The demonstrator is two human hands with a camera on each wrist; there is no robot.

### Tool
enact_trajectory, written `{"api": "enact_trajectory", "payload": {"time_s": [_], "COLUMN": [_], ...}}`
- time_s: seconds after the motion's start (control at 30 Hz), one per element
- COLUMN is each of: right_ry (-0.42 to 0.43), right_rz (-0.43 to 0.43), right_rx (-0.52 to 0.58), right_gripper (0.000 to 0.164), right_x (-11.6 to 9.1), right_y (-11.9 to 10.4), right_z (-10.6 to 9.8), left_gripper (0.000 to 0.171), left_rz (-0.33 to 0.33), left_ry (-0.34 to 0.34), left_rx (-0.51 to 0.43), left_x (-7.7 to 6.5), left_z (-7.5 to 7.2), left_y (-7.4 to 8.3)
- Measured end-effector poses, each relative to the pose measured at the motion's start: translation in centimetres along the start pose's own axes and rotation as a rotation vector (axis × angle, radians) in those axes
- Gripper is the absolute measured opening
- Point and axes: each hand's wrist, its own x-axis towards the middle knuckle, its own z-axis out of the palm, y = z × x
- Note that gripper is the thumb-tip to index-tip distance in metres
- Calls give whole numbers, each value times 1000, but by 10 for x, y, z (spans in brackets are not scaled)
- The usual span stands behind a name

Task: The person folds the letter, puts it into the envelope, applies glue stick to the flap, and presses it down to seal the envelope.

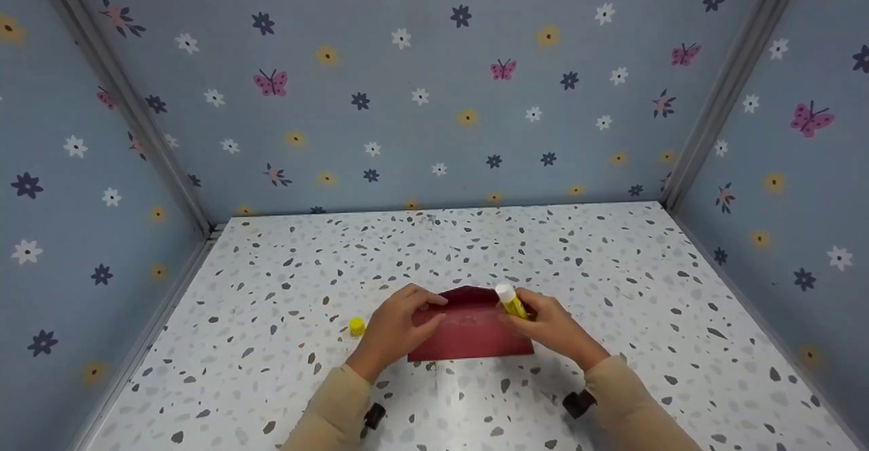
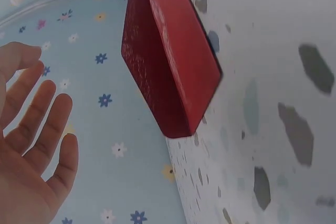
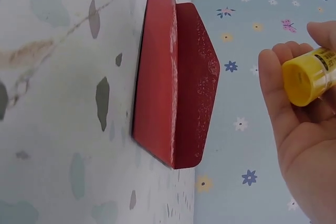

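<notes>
A red paper envelope (image 1: 472, 337) lies on the table with its darker flap (image 1: 468, 295) raised at the far side. Whitish smears mark the flap (image 3: 202, 77) in the right wrist view. My right hand (image 1: 553, 325) holds a yellow glue stick (image 1: 514, 303), its white end pointing up, above the envelope's right side. The left hand (image 1: 397, 329) hovers by the envelope's left side, and in the left wrist view its fingers (image 2: 50, 132) are relaxed and apart from the paper. A small yellow cap (image 1: 356, 327) stands on the table left of that hand.
The speckled white tabletop (image 1: 577, 254) is bounded by a flowered blue back wall (image 1: 434, 132) and side walls (image 1: 68, 233). Dark wrist devices (image 1: 578, 403) show below both sleeves.
</notes>
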Motion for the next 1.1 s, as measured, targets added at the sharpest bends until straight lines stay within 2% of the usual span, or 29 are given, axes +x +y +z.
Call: {"api": "enact_trajectory", "payload": {"time_s": [0.2, 0.3, 0.5, 0.8, 0.97, 1.1], "right_ry": [11, 12, 8, 17, 8, -6], "right_rz": [-40, -58, -110, -128, -150, -145], "right_rx": [-42, -38, 8, 11, 28, 95], "right_gripper": [21, 23, 29, 30, 26, 28], "right_x": [3, 5, 7, 10, 5, 1], "right_y": [-3, -5, -9, -14, -36, -44], "right_z": [6, 9, 16, 24, 25, 25], "left_gripper": [33, 41, 49, 37, 29, 27], "left_rz": [-63, -87, -150, -229, -309, -355], "left_ry": [-5, 15, 25, 33, 78, 110], "left_rx": [-195, -292, -417, -610, -663, -805], "left_x": [5, 9, 17, 24, 25, 26], "left_z": [24, 34, 46, 56, 58, 56], "left_y": [16, 24, 38, 47, 48, 46]}}
